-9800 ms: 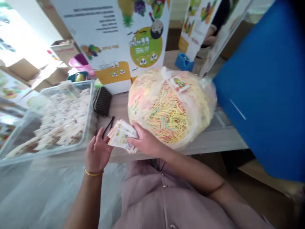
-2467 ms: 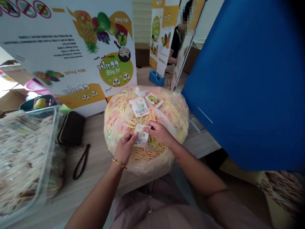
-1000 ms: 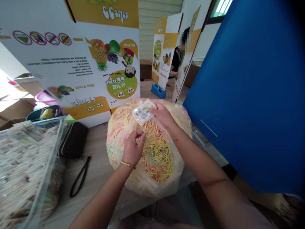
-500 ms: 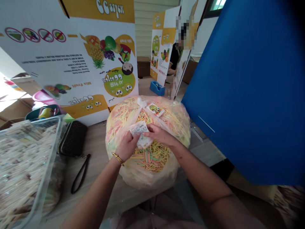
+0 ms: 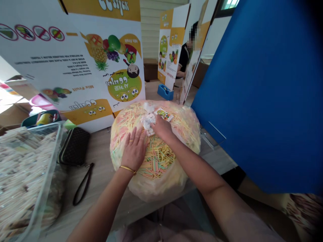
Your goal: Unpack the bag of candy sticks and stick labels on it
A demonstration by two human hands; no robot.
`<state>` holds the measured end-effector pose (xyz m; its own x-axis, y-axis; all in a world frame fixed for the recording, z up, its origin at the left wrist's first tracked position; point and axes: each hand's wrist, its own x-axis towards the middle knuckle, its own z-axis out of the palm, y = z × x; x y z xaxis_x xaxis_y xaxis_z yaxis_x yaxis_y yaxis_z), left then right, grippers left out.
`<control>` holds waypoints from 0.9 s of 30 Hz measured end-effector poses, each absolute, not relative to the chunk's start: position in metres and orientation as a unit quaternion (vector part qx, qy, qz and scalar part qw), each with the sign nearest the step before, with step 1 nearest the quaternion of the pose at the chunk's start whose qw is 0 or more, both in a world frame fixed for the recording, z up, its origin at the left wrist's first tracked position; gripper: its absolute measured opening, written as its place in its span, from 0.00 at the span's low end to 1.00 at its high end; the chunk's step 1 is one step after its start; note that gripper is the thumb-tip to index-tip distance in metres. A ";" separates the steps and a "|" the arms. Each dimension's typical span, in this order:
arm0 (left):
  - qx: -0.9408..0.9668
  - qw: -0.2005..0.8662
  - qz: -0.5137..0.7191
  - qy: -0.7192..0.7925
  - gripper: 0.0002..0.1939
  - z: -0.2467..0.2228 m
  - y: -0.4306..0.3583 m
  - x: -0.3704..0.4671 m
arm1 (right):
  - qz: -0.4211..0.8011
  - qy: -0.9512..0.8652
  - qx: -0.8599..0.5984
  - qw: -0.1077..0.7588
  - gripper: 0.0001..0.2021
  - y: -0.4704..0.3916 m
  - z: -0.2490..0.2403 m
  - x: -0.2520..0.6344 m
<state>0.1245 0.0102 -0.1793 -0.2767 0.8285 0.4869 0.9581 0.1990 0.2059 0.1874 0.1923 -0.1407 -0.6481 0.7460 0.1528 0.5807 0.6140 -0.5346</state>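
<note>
White-and-orange cardboard carton (image 5: 75, 47) behind bulging translucent plastic bag (image 5: 160, 191) of thin pastel sticks (image 5: 161, 156); small white printed packet (image 5: 147, 122) on top.

Left hand (image 5: 134, 149) lies flat on the bag, fingers extended, packet just ahead of its fingertips. Right hand (image 5: 161, 127) is nearer, touching the packet's right side with fingers drawn in; firm grip unconfirmed. Packet's long axis cannot be told. Carton reads "CC STICK" upright and "Mix Fruit" inverted; packet print illegible.

White carton (image 5: 75, 64): "CC Stick" upright; "Mix Fruit", "사커룬" upside down.
</note>
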 end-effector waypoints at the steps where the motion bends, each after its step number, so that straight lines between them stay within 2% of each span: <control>1: -0.601 0.127 -0.218 -0.758 0.28 -0.181 0.012 0.129 | 0.210 -0.880 -0.380 0.192 0.17 0.191 -0.142 0.189; 4: -0.612 0.105 -0.171 -0.765 0.32 -0.186 0.020 0.139 | 0.189 -0.873 -0.395 0.216 0.16 0.191 -0.146 0.198; 8: -0.602 0.107 -0.171 -0.773 0.32 -0.193 0.026 0.138 | 0.235 -0.866 -0.391 0.204 0.08 0.203 -0.154 0.207; 10: -0.597 0.111 -0.184 -0.773 0.32 -0.194 0.028 0.137 | 0.281 -0.856 -0.376 0.217 0.11 0.209 -0.158 0.209; 14: -0.585 0.115 -0.205 -0.776 0.34 -0.197 0.030 0.138 | 0.384 -0.805 -0.353 0.282 0.24 0.216 -0.160 0.214; 16: -0.583 0.111 -0.222 -0.774 0.33 -0.196 0.031 0.139 | 0.426 -0.769 -0.345 0.329 0.20 0.216 -0.158 0.220; 18: -0.583 0.104 -0.260 -0.763 0.31 -0.190 0.029 0.140 | 0.459 -0.735 -0.334 0.371 0.11 0.212 -0.154 0.227; 20: -0.573 0.088 -0.331 -0.744 0.29 -0.179 0.025 0.143 | 0.504 -0.707 -0.319 0.381 0.09 0.202 -0.151 0.236; 23: -0.490 -0.006 -0.501 -0.713 0.28 -0.161 0.016 0.153 | 0.594 -0.676 -0.271 0.342 0.12 0.174 -0.151 0.249; 27: -0.314 -0.274 -0.651 -0.634 0.24 -0.152 0.003 0.166 | 0.656 -0.669 -0.217 0.275 0.14 0.132 -0.161 0.265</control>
<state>0.1658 0.0033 -0.1525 -0.6529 0.7549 0.0616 0.0412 -0.0458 0.9981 0.2653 0.1324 -0.1610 -0.7550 0.6504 0.0837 -0.0705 0.0464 -0.9964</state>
